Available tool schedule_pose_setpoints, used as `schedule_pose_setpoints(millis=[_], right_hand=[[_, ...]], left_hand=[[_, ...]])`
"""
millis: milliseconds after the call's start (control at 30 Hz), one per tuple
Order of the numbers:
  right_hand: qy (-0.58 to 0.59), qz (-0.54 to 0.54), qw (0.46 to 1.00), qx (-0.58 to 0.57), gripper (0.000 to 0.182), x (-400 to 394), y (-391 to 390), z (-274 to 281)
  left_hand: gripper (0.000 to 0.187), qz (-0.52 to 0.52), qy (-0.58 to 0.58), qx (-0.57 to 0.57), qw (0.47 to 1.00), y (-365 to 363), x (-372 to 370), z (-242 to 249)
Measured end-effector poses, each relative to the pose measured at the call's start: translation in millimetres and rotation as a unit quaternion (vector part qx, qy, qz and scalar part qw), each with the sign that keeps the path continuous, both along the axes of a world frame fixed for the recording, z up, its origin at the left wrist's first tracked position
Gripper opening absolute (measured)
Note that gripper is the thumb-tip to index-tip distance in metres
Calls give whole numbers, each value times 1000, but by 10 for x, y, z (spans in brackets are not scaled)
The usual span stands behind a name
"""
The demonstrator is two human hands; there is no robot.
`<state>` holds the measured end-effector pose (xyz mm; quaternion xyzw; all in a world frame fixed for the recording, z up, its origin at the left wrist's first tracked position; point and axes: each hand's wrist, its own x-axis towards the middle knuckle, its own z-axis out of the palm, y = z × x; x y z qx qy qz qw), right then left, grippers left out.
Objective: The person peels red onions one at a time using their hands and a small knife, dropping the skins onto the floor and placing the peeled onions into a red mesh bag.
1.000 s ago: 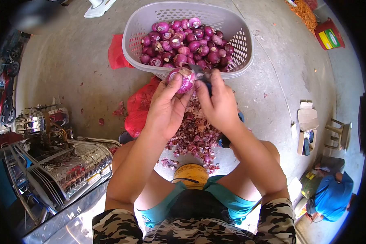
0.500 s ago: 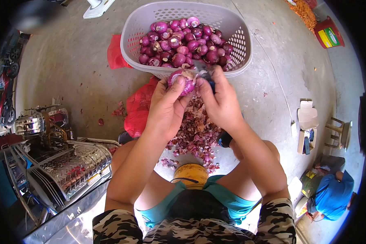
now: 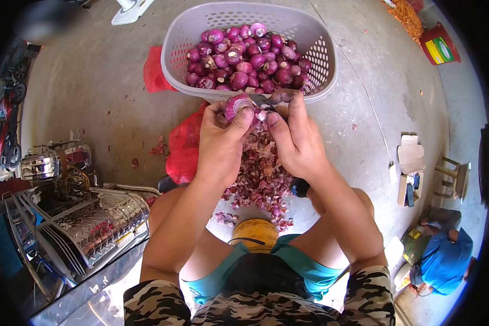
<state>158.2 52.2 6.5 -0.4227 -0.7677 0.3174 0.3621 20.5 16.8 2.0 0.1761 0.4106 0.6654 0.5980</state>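
Note:
Closed around a red onion, my left hand holds it in front of the basket's near rim. My right hand grips a small dark-bladed knife, its handle mostly hidden by the fingers. The blade lies against the onion's right side, and my right thumb is close to a pale bit of skin there. Just beyond both hands stands a grey plastic basket heaped with red onions. Under my hands, between my legs, lies a pile of onion skins.
Red bags lie left of the skin pile. A yellow bucket is between my knees. Shiny metal equipment stands on the left. At right are a cardboard box, a small stool and a person in a blue shirt.
The onion has turned in my left hand, its ringed end now facing up. The knife blade has moved slightly left and down against it, and my right index finger is more bent.

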Motion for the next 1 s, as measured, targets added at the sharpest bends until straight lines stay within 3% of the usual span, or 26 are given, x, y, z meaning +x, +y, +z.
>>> schedule_pose_setpoints(millis=[133, 233, 433, 633, 767, 1000], right_hand=[[20, -1, 1000, 11, 32, -69, -18, 4], [-61, 9, 998, 10, 30, -70, 12, 41], [-90, -15, 996, -3, 30, -54, 61, 26], [11, 17, 1000, 1, 34, -18, 38, 51], [-62, 42, 997, 15, 35, 25, 70, -14], [-60, 38, 997, -19, 36, 59, 111, -20]], left_hand=[[44, 23, -14, 3, 1000, 14, -13, -11], [45, 25, -5, 6, 1000, 9, -8, -33], [48, 16, 25, -6, 1000, 2, -33, -54], [49, 4, 9, 13, 1000, 6, -37, -47], [48, -5, 16, 18, 1000, 7, -40, -40], [51, -17, 24, 26, 999, 3, -39, -52]])
